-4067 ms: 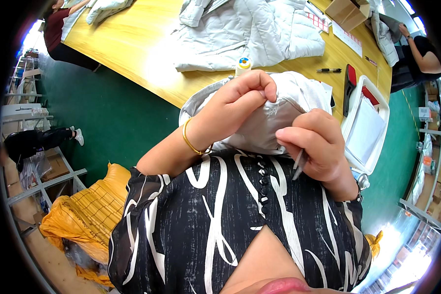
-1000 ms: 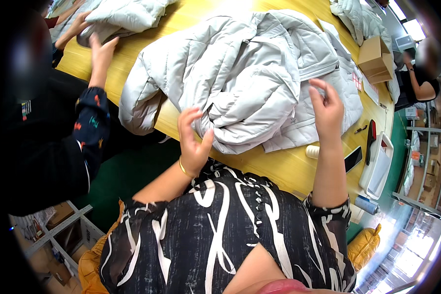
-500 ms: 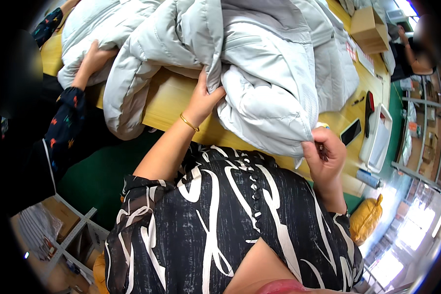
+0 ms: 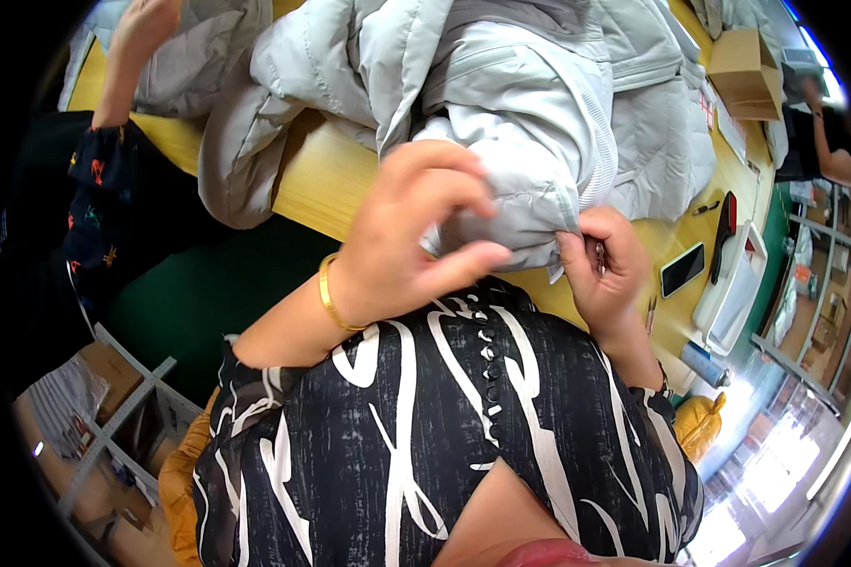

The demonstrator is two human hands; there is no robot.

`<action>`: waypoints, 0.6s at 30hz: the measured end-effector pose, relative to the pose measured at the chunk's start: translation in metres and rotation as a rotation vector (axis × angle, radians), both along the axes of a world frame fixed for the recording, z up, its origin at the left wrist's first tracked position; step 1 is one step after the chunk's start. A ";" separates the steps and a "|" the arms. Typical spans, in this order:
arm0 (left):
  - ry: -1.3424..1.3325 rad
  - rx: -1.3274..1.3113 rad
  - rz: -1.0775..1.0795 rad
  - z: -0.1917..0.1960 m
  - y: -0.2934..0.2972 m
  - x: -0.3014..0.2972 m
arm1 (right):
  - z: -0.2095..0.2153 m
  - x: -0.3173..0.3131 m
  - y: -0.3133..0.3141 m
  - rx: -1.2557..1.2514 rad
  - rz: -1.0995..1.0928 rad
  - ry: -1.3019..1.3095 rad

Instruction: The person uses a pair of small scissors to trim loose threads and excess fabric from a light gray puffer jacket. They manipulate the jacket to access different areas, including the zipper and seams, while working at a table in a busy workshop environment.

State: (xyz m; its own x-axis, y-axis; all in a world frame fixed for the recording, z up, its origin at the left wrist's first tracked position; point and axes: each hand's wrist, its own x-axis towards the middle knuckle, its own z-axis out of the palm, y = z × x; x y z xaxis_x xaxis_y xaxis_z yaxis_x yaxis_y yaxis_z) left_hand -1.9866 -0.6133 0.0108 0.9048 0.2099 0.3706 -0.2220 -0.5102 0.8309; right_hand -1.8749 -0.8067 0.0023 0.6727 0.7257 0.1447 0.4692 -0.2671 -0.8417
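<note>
A light grey padded jacket (image 4: 529,161) lies in folds across the yellow table in front of me, its lining and a zip-like seam turned toward me. My right hand (image 4: 607,269) pinches the near edge of this jacket between thumb and fingers. Something small and dark, perhaps metal, shows inside that hand's curled fingers; its kind is unclear. My left hand (image 4: 416,231), with a gold bangle (image 4: 328,293) on the wrist, hovers just left of the jacket's near edge. Its fingers are apart and slightly blurred, with nothing in them.
At right on the table (image 4: 326,180) lie a phone (image 4: 682,270), a red-and-black tool (image 4: 724,236), a white tray (image 4: 736,293) and a blue can (image 4: 705,364). An open carton (image 4: 745,76) stands farther back. A co-worker's hand (image 4: 145,26) is over grey garments at the far left.
My left hand has let go of the jacket and come nearer, toward the right. My right hand still pinches the edge, slightly farther left and up. The co-worker's hand has lifted away up-left.
</note>
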 end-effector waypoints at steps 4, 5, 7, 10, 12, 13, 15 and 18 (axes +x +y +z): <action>0.016 -0.192 0.182 0.000 -0.016 0.015 | 0.005 -0.004 0.005 0.009 0.056 -0.027; -0.018 -0.081 0.169 0.000 -0.012 0.018 | 0.007 -0.003 0.006 0.017 0.077 -0.054; 0.056 0.010 0.186 0.002 -0.010 0.017 | 0.011 -0.002 0.010 0.033 0.120 -0.106; 0.064 0.054 0.164 0.004 -0.007 0.016 | 0.011 0.000 0.010 0.016 0.152 -0.152; 0.107 -0.042 0.146 0.003 -0.005 0.014 | 0.009 0.001 0.010 0.032 0.133 -0.144; 0.124 -0.105 0.142 0.002 -0.004 0.014 | 0.007 0.002 0.010 0.039 0.123 -0.140; 0.142 -0.132 0.142 0.001 -0.006 0.012 | 0.006 0.003 0.009 0.035 0.115 -0.140; 0.170 -0.138 0.129 0.001 -0.005 0.014 | 0.021 0.002 0.007 -0.015 0.000 0.001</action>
State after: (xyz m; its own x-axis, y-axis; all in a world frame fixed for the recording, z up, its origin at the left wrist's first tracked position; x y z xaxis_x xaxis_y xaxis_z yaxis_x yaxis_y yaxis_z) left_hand -1.9722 -0.6180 0.0122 0.9142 0.3654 0.1750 -0.0136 -0.4041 0.9146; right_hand -1.8726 -0.7992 0.0231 0.6726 0.7278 0.1338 0.4688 -0.2792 -0.8380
